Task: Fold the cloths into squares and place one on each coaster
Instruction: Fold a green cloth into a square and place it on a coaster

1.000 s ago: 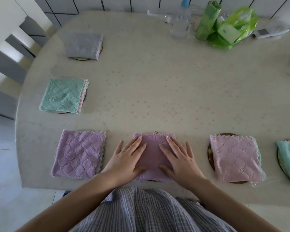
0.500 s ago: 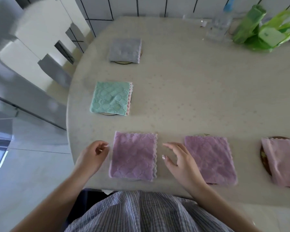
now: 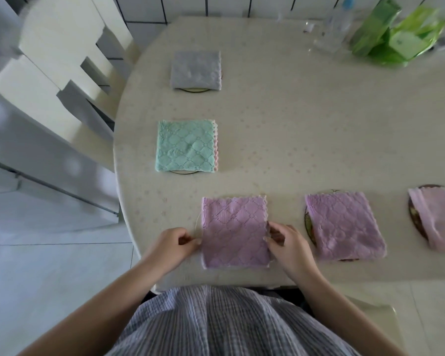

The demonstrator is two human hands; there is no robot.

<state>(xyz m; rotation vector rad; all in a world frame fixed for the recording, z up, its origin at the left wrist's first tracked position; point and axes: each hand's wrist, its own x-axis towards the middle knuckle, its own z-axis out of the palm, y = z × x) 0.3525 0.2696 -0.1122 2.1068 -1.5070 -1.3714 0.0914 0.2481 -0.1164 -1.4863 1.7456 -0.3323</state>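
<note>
Hands, left [image 3: 174,241] and right [image 3: 284,238], pinch purple cloth [image 3: 235,232] edges.

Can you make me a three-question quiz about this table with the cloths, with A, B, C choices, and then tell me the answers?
1. Where does the gray cloth lie?
A. Farthest from the person, beyond the green cloth
B. Right between the hands
C. On the chair

2. How many folded cloths show on the table?
A. Three
B. Five
C. Eight

3. What are the hands doing?
A. Both lie flat on the table
B. The left hand and right hand each pinch a side edge of the near purple cloth
C. One holds a bottle

Answers: 1 A, it sits at the far end of the left column. 2 B, gray, green, two purple, one pink. 3 B, each grip has fingers curled onto the cloth's edges.
</note>
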